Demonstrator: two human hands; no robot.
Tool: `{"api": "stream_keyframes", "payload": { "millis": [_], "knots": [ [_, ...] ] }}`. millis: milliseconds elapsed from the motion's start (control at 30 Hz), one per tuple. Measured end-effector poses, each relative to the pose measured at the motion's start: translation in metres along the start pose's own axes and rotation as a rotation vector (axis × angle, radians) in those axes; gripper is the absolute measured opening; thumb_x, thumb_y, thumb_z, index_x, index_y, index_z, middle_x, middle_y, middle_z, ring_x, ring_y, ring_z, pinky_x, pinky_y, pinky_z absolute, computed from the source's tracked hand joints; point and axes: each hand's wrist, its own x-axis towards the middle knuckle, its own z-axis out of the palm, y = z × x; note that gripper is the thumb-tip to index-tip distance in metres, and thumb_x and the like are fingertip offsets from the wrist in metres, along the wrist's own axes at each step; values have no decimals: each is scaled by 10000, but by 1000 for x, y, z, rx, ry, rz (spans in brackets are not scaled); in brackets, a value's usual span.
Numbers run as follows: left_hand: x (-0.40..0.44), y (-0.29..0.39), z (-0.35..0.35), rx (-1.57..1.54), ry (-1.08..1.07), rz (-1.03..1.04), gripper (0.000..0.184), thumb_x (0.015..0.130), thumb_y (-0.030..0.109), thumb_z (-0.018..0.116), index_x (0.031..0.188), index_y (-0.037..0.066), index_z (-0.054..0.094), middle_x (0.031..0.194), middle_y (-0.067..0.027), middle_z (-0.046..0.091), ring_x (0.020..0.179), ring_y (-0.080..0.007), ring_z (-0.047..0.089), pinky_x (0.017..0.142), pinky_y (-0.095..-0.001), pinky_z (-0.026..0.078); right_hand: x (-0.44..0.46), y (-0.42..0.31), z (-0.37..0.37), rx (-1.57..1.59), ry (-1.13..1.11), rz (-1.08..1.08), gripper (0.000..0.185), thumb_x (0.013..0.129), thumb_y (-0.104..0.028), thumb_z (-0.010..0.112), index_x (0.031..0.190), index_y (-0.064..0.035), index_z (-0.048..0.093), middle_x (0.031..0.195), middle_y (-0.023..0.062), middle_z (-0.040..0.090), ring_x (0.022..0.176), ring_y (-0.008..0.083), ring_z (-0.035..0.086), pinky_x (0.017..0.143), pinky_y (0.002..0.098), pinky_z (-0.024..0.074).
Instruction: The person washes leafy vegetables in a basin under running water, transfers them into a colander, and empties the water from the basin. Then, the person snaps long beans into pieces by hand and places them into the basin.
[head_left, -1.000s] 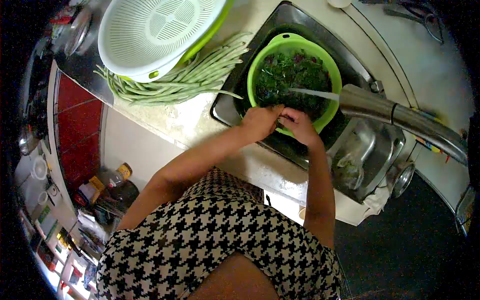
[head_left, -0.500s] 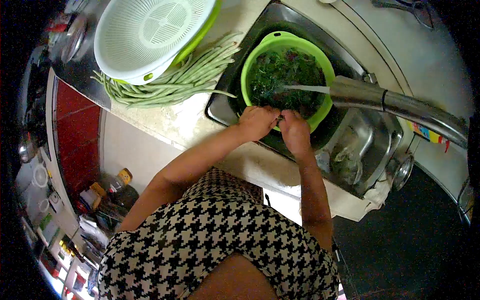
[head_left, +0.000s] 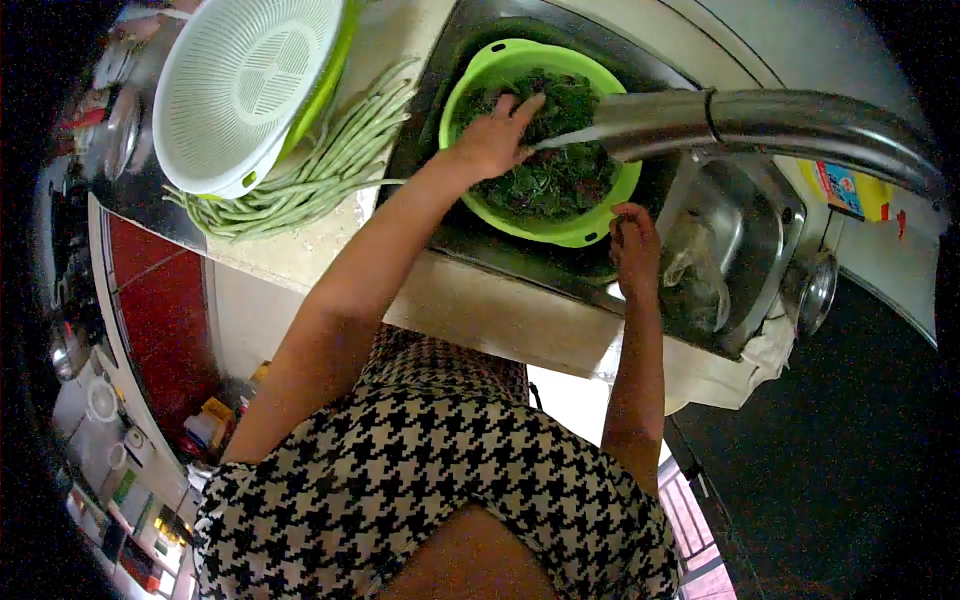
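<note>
A light green plastic basin (head_left: 545, 233) sits in the dark sink (head_left: 425, 85), holding water and dark leafy greens (head_left: 560, 190). My left hand (head_left: 490, 143) reaches over its left side, fingers spread against the leaves and gripping nothing. Just outside the lower right rim, my right hand (head_left: 638, 248) has its fingers curled together; a small dark bit seems to show at the fingertips, too unclear to name. Water (head_left: 568, 138) runs from the metal faucet (head_left: 780, 118) into the basin, close to my left fingers.
Long green beans (head_left: 335, 165) lie on the counter at left, partly under a white colander (head_left: 225, 110) nested in a green bowl (head_left: 325, 75). A smaller sink compartment (head_left: 745, 215) on the right holds a clear plastic bag (head_left: 698, 275). A yellow package (head_left: 845, 190) stands behind it.
My hands were together at the basin's near rim and have parted. The left moved forward over the greens and opened; the right moved right, outside the rim. The view has shifted slightly.
</note>
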Motion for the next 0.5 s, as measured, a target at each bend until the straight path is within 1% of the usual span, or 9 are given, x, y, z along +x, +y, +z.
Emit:
{"api": "stream_keyframes", "payload": {
  "millis": [100, 167, 200, 233, 300, 367, 400, 433, 500],
  "knots": [
    [0, 11, 3, 383, 124, 14, 787, 680, 214, 665, 1344, 221, 243, 1249, -182, 355, 947, -358, 532, 805, -472, 438, -11, 13, -9, -105, 16, -107, 131, 834, -115, 427, 866, -90, 552, 698, -32, 457, 525, 42, 337, 447, 196, 261],
    [-7, 22, 15, 331, 235, 201, 714, 657, 253, 674, 1294, 217, 352, 1222, -155, 389, 1080, -320, 446, 897, -494, 362, -23, 13, -11, -177, 11, -221, 136, 845, -107, 424, 856, -87, 558, 726, -45, 469, 538, 29, 337, 463, 183, 263],
    [-8, 28, 28, 409, 24, 266, 590, 657, 289, 674, 1202, 187, 474, 1205, -127, 407, 1166, -302, 349, 959, -528, 282, -29, 14, -14, -140, 4, -133, 135, 849, -104, 423, 859, -88, 557, 737, -46, 471, 548, 27, 340, 468, 180, 267],
    [-8, 28, 47, 433, -148, 260, 528, 648, 299, 679, 1138, 157, 540, 1216, -112, 403, 1175, -298, 344, 968, -562, 251, -37, 8, -14, -108, -1, -125, 135, 852, -105, 422, 863, -90, 556, 743, -47, 469, 552, 26, 339, 473, 177, 274],
    [-9, 17, 84, 530, -8, 263, 467, 656, 258, 667, 1096, 137, 567, 1198, -109, 422, 1155, -303, 365, 967, -601, 216, -53, -5, -14, -45, -12, -110, 134, 859, -107, 421, 873, -93, 553, 755, -49, 464, 559, 23, 339, 482, 171, 287],
    [4, -3, 111, 477, -52, 179, 428, 659, 218, 655, 1073, 138, 582, 1178, -116, 442, 1133, -311, 385, 975, -574, 228, -69, -17, -21, -71, 26, -129, 133, 860, -115, 422, 881, -95, 552, 751, -49, 459, 561, 21, 341, 485, 170, 292],
    [9, -10, 116, 450, -77, 135, 410, 661, 198, 649, 1062, 139, 590, 1167, -120, 452, 1122, -316, 394, 979, -560, 234, -78, -17, -30, 32, 83, -6, 130, 854, -114, 429, 887, -100, 554, 747, -49, 458, 572, 26, 357, 490, 178, 299],
    [9, -13, 114, 359, -68, 138, 394, 661, 182, 643, 1050, 141, 595, 1138, -120, 466, 1100, -316, 408, 972, -537, 254, -80, -15, -39, -26, 211, 12, 131, 856, -119, 431, 890, -106, 558, 733, -48, 456, 585, 37, 377, 493, 187, 303],
    [9, -22, 105, 186, -46, 140, 365, 662, 150, 632, 1026, 145, 606, 1081, -119, 493, 1057, -315, 435, 956, -491, 295, -83, -21, -71, -140, 278, 93, 116, 866, -170, 466, 898, -105, 557, 757, -27, 497, 600, 64, 404, 523, 201, 342]
  ]
}}
